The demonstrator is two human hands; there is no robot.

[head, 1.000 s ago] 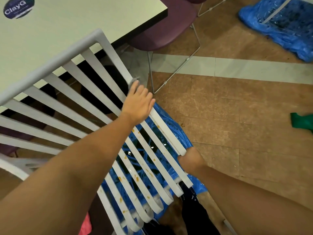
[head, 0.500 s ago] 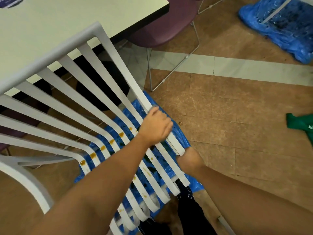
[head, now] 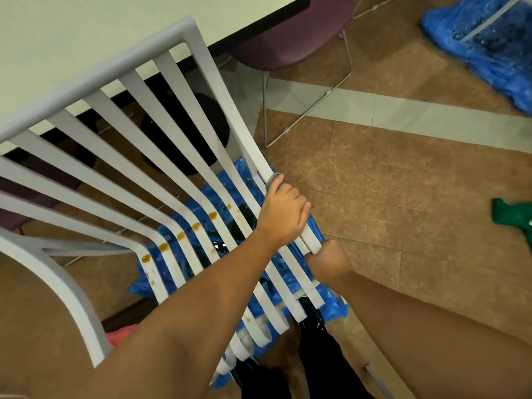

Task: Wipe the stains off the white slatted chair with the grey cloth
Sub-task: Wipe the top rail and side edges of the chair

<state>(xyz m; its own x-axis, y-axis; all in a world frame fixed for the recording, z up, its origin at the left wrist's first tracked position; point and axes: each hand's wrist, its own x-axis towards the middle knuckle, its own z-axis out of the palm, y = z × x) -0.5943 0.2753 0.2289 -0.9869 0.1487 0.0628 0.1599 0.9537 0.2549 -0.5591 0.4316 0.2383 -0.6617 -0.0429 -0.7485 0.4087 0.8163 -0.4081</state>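
Note:
The white slatted chair point(head: 161, 156) is tilted towards me over a blue plastic sheet. Orange-brown stains point(head: 180, 236) dot several slats in a row near the bend of the seat. My left hand point(head: 283, 214) lies over the chair's right side rail, fingers curled round its far edge. It presses the grey cloth point(head: 272, 178), which shows only as a small edge past my fingertips. My right hand point(head: 328, 260) grips the lower end of that same rail, a little below my left hand.
A pale table point(head: 86, 38) stands behind the chair back, with a purple chair point(head: 288, 38) on wire legs beside it. More blue plastic point(head: 489, 47) lies at the upper right. A green cloth point(head: 512, 217) lies on the brown floor at right. My dark trouser legs point(head: 316, 341) are below.
My left hand with the cloth has slid down the right side rail, from high on the back to near my right hand. My right hand has kept its grip.

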